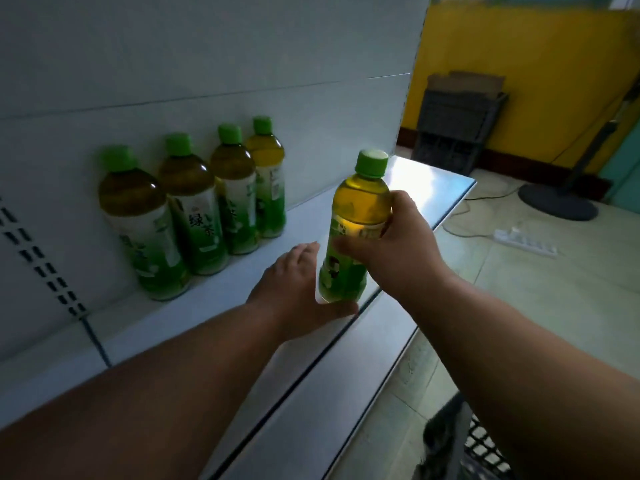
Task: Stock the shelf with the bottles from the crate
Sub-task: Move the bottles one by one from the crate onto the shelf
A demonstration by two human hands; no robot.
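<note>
Both forearms (173,393) bare, no sleeves, rings or watch.

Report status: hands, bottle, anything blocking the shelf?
Right hand grips bottle at the shelf front edge. Left hand open beside its base. Four bottles line the back wall; space right of them free.

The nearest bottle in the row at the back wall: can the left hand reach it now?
Probably yes. The left hand lies open on the shelf, and bare shelf separates it from the nearest bottle. The held bottle stands aside.
</note>
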